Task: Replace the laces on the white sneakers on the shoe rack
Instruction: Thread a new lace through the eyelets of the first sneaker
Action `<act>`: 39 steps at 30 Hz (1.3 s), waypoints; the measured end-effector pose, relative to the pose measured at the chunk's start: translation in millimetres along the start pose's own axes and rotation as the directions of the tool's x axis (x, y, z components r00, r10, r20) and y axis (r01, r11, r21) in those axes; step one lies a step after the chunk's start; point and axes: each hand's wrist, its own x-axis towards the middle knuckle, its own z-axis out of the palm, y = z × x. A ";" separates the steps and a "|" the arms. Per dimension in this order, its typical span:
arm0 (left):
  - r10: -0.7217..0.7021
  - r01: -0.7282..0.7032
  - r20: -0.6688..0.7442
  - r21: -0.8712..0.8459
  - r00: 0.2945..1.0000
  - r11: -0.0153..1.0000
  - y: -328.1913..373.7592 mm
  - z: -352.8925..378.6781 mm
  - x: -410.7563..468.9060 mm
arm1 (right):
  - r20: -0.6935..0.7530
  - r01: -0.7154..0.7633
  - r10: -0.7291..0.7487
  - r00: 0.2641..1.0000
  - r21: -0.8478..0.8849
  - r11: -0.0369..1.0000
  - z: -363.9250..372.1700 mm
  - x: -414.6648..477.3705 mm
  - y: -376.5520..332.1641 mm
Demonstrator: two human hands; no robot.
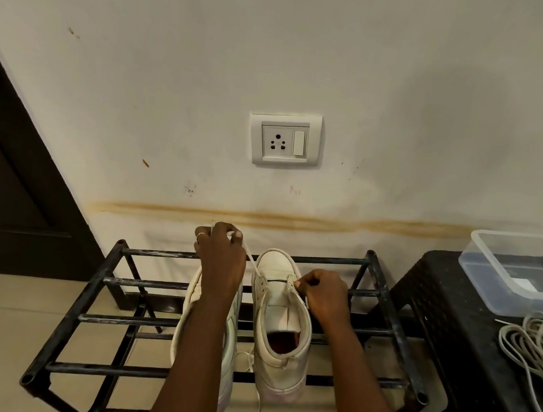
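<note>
2 white high-top sneakers stand side by side on the top bars near the middle of the black metal rack (384, 310), toes toward its far rail. The right sneaker (272, 361) shows an open collar, reddish lining, a flat tongue and empty upper eyelets. The left sneaker (188, 309) is mostly hidden under a forearm. A white lace (249, 258) runs taut from the right sneaker's lowest left eyelet up to the left hand (220, 254), which pinches it above the rack's far rail. The right hand (324, 295) pinches it at the right eyelets. A coil (534, 347) of pale laces lies just right of the rack.

White sneakers (278, 324), black rack (387, 311)
</note>
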 end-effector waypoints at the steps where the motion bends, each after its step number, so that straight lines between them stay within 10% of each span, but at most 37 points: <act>1: 0.038 -0.038 0.002 0.022 0.999 0.999 3.1 1.3 -2.0 | 0.019 0.009 -0.008 1.000 -0.031 0.999 0.0 0.6 -0.1; 11: -0.332 0.377 0.184 -0.348 0.925 0.858 9.4 14.5 -8.8 | 0.153 0.071 -0.058 0.986 -0.087 0.994 -3.8 4.7 1.8; 20: -0.252 0.336 0.231 -0.489 0.940 0.805 9.1 13.9 -3.0 | 0.077 -0.007 -0.008 0.997 0.196 0.981 -5.9 6.9 7.2; 24: -0.384 0.444 0.229 -0.557 0.894 0.702 0.5 14.0 -2.3 | -0.039 0.093 -0.092 0.995 0.027 0.995 -3.2 9.2 10.0; 28: -0.156 0.159 0.188 0.000 0.970 0.987 -9.8 16.4 -2.3 | -0.113 0.174 -0.189 0.975 -0.129 0.976 -3.0 7.6 7.4; 32: -0.013 -0.231 0.375 0.599 0.927 0.767 -6.4 14.9 1.6 | -0.167 0.167 -0.179 0.970 -0.084 0.982 -5.2 8.0 8.6; 39: -0.140 -0.186 0.403 0.668 0.904 0.720 -15.2 20.2 6.5 | -0.131 0.107 -0.098 0.986 0.066 0.992 1.4 9.6 10.9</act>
